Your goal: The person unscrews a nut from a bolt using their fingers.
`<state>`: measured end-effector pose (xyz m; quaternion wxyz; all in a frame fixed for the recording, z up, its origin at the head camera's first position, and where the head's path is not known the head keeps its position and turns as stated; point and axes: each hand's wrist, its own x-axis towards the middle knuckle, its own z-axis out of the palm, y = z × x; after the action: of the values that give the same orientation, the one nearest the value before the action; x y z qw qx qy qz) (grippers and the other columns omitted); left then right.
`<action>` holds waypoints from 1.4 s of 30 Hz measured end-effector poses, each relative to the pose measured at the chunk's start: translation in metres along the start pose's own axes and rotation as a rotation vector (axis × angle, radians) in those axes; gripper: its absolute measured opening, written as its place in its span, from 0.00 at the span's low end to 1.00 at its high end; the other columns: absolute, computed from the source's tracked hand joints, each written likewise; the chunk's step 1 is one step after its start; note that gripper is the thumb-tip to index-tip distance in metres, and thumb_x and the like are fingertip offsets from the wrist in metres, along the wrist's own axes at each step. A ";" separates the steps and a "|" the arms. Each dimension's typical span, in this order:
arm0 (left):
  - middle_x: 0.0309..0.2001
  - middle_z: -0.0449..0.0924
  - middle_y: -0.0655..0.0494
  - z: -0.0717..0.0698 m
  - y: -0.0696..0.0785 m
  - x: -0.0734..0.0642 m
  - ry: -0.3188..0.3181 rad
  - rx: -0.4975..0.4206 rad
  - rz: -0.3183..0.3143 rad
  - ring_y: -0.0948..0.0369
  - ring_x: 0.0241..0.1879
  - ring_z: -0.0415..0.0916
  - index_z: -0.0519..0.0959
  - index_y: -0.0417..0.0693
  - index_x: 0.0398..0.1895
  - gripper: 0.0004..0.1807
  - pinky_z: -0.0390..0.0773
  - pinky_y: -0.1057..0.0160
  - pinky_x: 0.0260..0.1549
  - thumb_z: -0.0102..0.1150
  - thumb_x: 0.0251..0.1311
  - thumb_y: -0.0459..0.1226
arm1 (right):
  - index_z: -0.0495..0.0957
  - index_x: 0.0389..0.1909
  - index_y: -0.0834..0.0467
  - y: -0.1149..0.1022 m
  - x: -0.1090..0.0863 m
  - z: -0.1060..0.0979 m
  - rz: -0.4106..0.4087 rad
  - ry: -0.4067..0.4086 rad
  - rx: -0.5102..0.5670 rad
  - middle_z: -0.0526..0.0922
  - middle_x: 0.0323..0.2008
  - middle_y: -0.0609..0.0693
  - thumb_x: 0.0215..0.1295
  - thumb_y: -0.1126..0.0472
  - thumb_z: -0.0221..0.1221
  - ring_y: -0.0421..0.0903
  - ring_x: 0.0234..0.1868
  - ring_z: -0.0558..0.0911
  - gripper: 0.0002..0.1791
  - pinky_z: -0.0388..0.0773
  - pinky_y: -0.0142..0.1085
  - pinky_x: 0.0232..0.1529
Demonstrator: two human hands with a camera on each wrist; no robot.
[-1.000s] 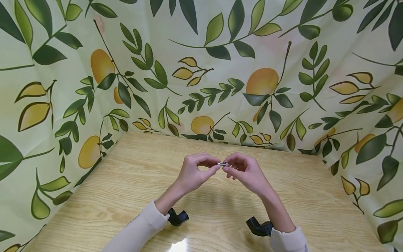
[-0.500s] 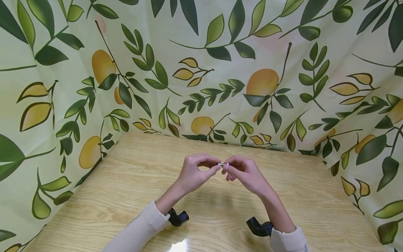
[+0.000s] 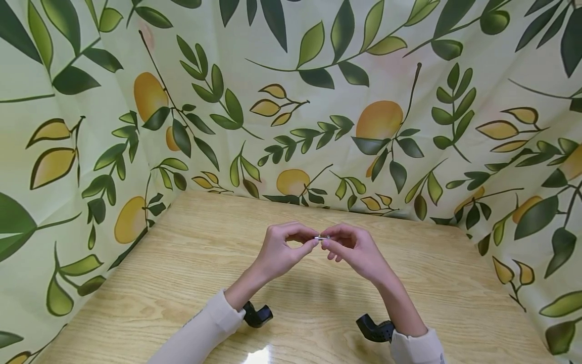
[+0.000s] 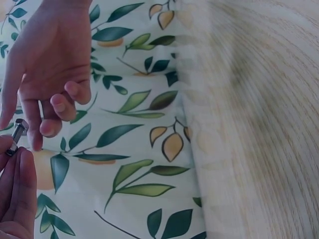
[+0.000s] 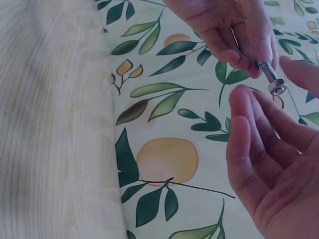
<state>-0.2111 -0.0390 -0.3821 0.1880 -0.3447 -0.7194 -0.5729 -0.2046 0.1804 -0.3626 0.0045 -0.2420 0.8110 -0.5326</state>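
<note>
In the head view my left hand [image 3: 282, 253] pinches a small silver bolt [image 3: 322, 238] by one end, between thumb and fingertips, above the table. My right hand [image 3: 359, 250] is at the bolt's other end. The right wrist view shows that end of the bolt [image 5: 269, 74] carrying a shiny six-sided piece [image 5: 277, 87], which looks like a nut. Right thumb [image 5: 301, 75] and index finger stand apart on either side of it, with no clear contact. In the left wrist view the bolt [image 4: 18, 133] sticks up from my left fingertips [image 4: 25, 172], which hide its lower end.
Below both hands lies a light wood-grain table [image 3: 218, 263]. Leaf-and-fruit printed cloth [image 3: 291, 126] rises behind it and on both sides. Black curved camera mounts [image 3: 257, 314] sit at the wrists, by the pale sleeves [image 3: 204, 328].
My right fingertips came in over the bolt's end half a second ago and are now spread a little apart around it. The left hand keeps its place and its pinch.
</note>
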 end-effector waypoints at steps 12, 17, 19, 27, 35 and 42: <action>0.37 0.90 0.53 0.000 0.000 -0.001 -0.004 0.009 -0.013 0.65 0.35 0.87 0.89 0.44 0.40 0.05 0.89 0.65 0.39 0.72 0.61 0.32 | 0.80 0.48 0.66 0.000 -0.001 0.000 -0.012 -0.003 0.039 0.86 0.39 0.58 0.73 0.63 0.62 0.51 0.30 0.87 0.10 0.86 0.38 0.30; 0.37 0.91 0.53 0.000 0.000 -0.001 -0.001 0.008 -0.011 0.64 0.35 0.87 0.89 0.45 0.40 0.05 0.89 0.65 0.39 0.72 0.62 0.32 | 0.80 0.49 0.64 0.000 -0.002 0.000 -0.001 0.017 0.039 0.86 0.38 0.60 0.70 0.64 0.65 0.49 0.30 0.87 0.11 0.86 0.38 0.30; 0.37 0.91 0.53 -0.001 0.000 0.000 0.000 0.010 -0.008 0.64 0.35 0.87 0.89 0.45 0.40 0.05 0.89 0.65 0.39 0.72 0.62 0.32 | 0.80 0.51 0.63 0.000 -0.002 0.001 0.001 0.020 0.037 0.86 0.37 0.60 0.68 0.64 0.67 0.46 0.29 0.87 0.13 0.87 0.39 0.31; 0.37 0.90 0.54 -0.001 0.000 0.000 0.004 0.023 -0.005 0.66 0.36 0.87 0.89 0.44 0.40 0.05 0.89 0.65 0.39 0.71 0.61 0.31 | 0.82 0.49 0.62 0.001 0.000 -0.001 0.001 -0.014 0.014 0.86 0.38 0.59 0.76 0.59 0.59 0.46 0.29 0.86 0.11 0.85 0.37 0.29; 0.37 0.91 0.53 -0.001 -0.002 0.000 0.008 0.018 -0.006 0.63 0.35 0.88 0.89 0.44 0.40 0.05 0.89 0.65 0.38 0.72 0.61 0.32 | 0.80 0.48 0.66 0.002 -0.001 -0.001 -0.034 0.004 0.045 0.85 0.37 0.56 0.74 0.64 0.61 0.44 0.29 0.86 0.09 0.85 0.35 0.29; 0.37 0.90 0.52 -0.001 -0.002 0.000 0.011 0.007 -0.002 0.63 0.35 0.88 0.89 0.44 0.40 0.05 0.89 0.65 0.39 0.72 0.61 0.31 | 0.79 0.51 0.67 0.002 -0.001 0.000 -0.045 0.020 0.047 0.85 0.35 0.51 0.69 0.66 0.65 0.44 0.28 0.86 0.13 0.85 0.36 0.29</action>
<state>-0.2125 -0.0401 -0.3838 0.1928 -0.3402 -0.7208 -0.5723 -0.2046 0.1820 -0.3646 -0.0097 -0.2546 0.7928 -0.5537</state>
